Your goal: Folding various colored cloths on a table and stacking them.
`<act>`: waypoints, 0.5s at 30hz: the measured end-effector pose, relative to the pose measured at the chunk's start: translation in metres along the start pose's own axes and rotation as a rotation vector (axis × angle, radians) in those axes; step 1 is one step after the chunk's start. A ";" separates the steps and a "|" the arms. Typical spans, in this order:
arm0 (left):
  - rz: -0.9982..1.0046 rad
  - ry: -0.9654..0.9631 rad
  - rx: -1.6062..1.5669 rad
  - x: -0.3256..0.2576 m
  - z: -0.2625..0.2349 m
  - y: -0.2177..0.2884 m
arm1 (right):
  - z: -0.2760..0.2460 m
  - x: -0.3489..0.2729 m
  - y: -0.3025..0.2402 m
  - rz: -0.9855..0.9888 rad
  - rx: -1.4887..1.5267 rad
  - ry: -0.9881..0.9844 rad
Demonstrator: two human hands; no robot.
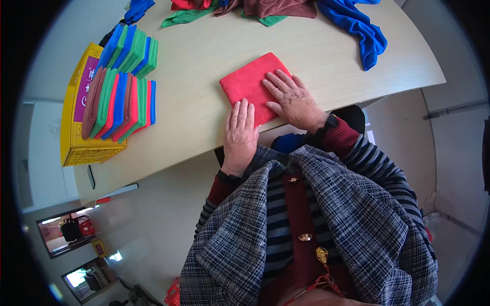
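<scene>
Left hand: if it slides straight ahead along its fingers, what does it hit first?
The left hand lies flat, fingertips on the near edge of the folded red cloth and pointing up the table. Going on, it would ride over that cloth first; beyond is bare tabletop, then probably the loose cloth pile at the far edge.

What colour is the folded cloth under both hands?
Red: the folded square cloth on the table, seen best in the head view.

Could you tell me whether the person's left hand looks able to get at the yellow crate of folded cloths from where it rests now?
Probably yes. The left hand lies flat on the red folded cloth, and only bare table lies between it and the yellow crate at the table's left edge. Nothing blocks the way, though it looks like a long stretch.
</scene>
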State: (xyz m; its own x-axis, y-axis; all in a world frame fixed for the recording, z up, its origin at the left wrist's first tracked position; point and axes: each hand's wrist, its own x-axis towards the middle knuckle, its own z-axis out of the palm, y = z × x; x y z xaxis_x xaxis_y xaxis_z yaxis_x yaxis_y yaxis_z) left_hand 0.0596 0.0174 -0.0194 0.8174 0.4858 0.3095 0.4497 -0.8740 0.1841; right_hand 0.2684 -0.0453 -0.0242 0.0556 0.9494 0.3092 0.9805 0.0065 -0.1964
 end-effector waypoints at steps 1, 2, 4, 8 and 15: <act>0.002 0.006 0.000 -0.001 -0.001 0.000 | 0.000 0.000 0.002 0.013 0.001 0.015; 0.004 0.010 -0.001 -0.003 -0.001 0.001 | 0.000 -0.001 0.004 0.013 -0.002 0.018; 0.001 0.081 -0.034 -0.007 0.003 0.002 | -0.005 -0.002 0.004 0.052 -0.035 -0.057; 0.009 0.183 -0.026 -0.011 0.008 -0.001 | -0.017 0.013 -0.004 0.081 -0.055 -0.114; 0.047 0.219 0.023 -0.013 0.010 0.004 | 0.013 0.051 -0.027 0.005 0.039 -0.039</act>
State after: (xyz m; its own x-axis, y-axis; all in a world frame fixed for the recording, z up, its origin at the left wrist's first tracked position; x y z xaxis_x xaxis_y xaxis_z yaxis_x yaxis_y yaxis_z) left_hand 0.0545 0.0075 -0.0323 0.7414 0.4330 0.5127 0.4231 -0.8946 0.1437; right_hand 0.2425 0.0070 -0.0158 0.0519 0.9610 0.2717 0.9721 0.0136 -0.2340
